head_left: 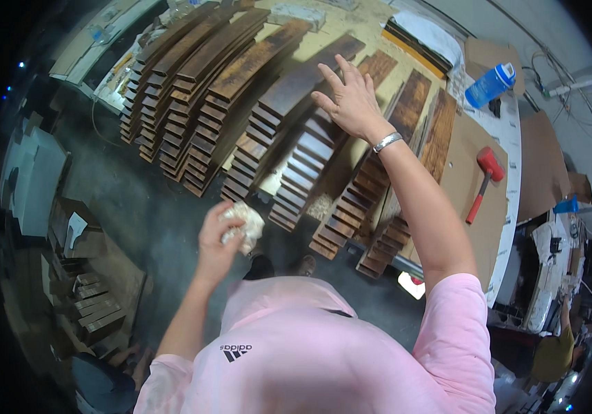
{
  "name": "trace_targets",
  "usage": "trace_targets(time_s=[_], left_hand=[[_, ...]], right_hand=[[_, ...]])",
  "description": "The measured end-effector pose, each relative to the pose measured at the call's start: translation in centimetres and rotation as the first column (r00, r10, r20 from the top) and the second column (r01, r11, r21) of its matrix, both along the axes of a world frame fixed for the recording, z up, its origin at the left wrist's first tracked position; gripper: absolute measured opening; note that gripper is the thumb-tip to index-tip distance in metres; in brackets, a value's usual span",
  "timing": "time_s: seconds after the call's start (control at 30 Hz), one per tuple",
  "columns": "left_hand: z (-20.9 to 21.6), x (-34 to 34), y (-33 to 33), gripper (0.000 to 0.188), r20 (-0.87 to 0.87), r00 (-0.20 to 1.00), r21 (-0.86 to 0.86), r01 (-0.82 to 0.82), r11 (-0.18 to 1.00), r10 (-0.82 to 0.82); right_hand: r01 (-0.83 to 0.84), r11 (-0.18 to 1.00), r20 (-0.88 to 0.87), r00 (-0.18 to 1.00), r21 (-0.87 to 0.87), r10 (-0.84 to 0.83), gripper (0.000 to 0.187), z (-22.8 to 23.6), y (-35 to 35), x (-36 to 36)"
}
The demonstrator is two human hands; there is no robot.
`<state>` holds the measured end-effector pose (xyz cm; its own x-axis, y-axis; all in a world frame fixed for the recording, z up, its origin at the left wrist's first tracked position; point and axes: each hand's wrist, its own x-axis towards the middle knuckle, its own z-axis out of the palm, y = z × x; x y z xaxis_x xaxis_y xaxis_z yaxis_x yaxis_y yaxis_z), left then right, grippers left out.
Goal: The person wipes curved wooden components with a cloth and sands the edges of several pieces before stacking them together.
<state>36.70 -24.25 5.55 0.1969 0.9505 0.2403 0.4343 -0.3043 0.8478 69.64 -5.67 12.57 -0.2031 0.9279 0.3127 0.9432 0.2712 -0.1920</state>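
Note:
My left hand (214, 238) is closed around a crumpled whitish cloth (247, 226), held in the air short of the near ends of the wooden boards. My right hand (352, 105) is spread, fingers apart, over the far part of the board stacks; whether its fingertips touch wood I cannot tell. Below and left of it lies a dark brown board (303, 79) on top of one stack. Several stacks of dark-stained boards (258, 58) stand side by side on the table, their near ends stepped.
Right of the stacks, a red mallet (490, 165) lies on a cardboard sheet (461, 207). A blue bottle (490, 85) stands farther back. Cardboard boxes (78, 221) sit at lower left. Parts of other people show at lower left (106, 379) and far right (554, 355).

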Motion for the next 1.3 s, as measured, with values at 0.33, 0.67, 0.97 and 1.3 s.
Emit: trace_targets(time_s=[0.33,0.67,0.97,1.3], left_hand=[[6.0,5.9,16.9,0.048,-0.132,0.985,0.346,0.147,0.927,-0.107],[6.5,1.8,13.2,0.040,-0.195,0.977,0.321,0.147,0.936,-0.086],[-5.8,-6.1,4.9,0.036,-0.222,0.972,-0.109,0.059,0.992,-0.082],[-10.0,-6.2,0.4,0.034,-0.199,0.968,-0.219,0.105,0.970,-0.149]], right_hand=[[-0.062,0.988,0.111,0.991,-0.141,0.078,0.058,-1.3,6.3,-6.3],[-0.032,0.991,0.129,0.990,-0.133,0.049,0.053,-2.0,6.0,-5.5],[-0.052,0.993,0.111,0.992,-0.109,0.065,0.050,-1.4,6.1,-5.9],[-0.044,0.984,0.131,0.989,-0.170,0.067,0.054,-1.3,6.3,-6.0]])
